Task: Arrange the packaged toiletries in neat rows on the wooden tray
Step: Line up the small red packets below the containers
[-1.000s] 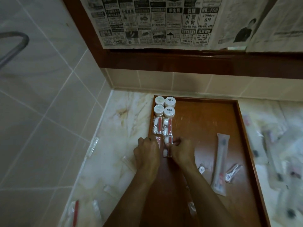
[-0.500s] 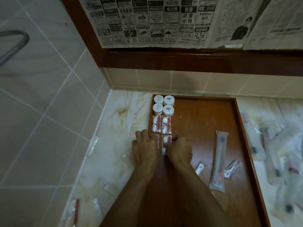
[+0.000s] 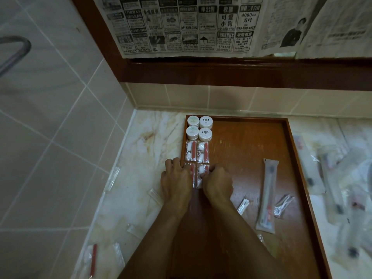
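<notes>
A wooden tray (image 3: 241, 154) lies on the marble counter. Several round white boxes (image 3: 199, 127) stand in two columns in its far left corner. Below them lie two clear packets with red files and cotton (image 3: 198, 153), side by side. A second pair of such packets (image 3: 196, 175) lies right under those, between my hands. My left hand (image 3: 176, 182) rests with spread fingers on the tray's left rim and the left packet. My right hand (image 3: 217, 183) has curled fingers pinching the right packet's edge.
A long toothbrush packet (image 3: 267, 196), a small sachet (image 3: 243, 205) and a clear packet (image 3: 282, 205) lie loose on the tray's right half. More packets lie on the counter at left (image 3: 155, 195), bottom left (image 3: 91, 260) and in a pile at right (image 3: 332, 178). Tiled walls close the corner.
Both hands slid the lower pair of packets a little farther up, against the upper pair. My left hand's fingers have spread out over the tray's rim.
</notes>
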